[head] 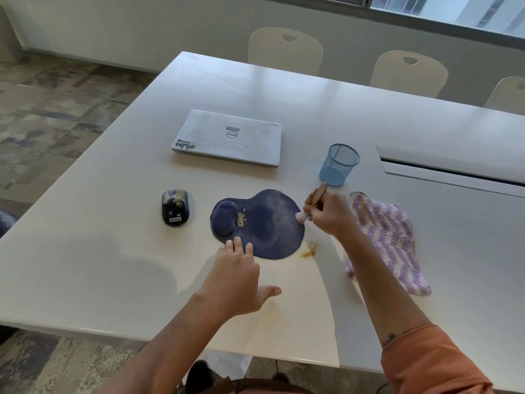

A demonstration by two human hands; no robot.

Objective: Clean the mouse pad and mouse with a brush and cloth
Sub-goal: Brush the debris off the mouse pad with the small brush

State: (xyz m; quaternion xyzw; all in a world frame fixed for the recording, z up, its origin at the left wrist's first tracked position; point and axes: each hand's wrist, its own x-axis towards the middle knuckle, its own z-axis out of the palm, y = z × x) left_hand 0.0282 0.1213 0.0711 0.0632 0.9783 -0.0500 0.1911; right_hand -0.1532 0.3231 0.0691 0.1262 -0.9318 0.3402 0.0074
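So, quick rundown:
Right hand (326,216): gripping a small wooden-handled brush (312,203), pale bristles touching the right edge of the pad.
Left hand (238,268): flat, fingers straight, fingertips pressing the near edge of the pad.
Pad: dark blue curvy mouse pad with a wrist bump (261,223), on the white table (113,251), yellowish crumbs (241,218) near its middle, another little pile (311,249) just off its right corner.
Mouse: black Lenovo mouse (175,207), left of the pad, apart from it, crumbs on top.
Cloth: purple-and-white knitted cloth (389,240), right of the brush hand.
Cup: blue wire-mesh pen cup (339,164), upright behind the pad, looks like nothing's in it.
Laptop: closed white Dell laptop (227,137), further back.
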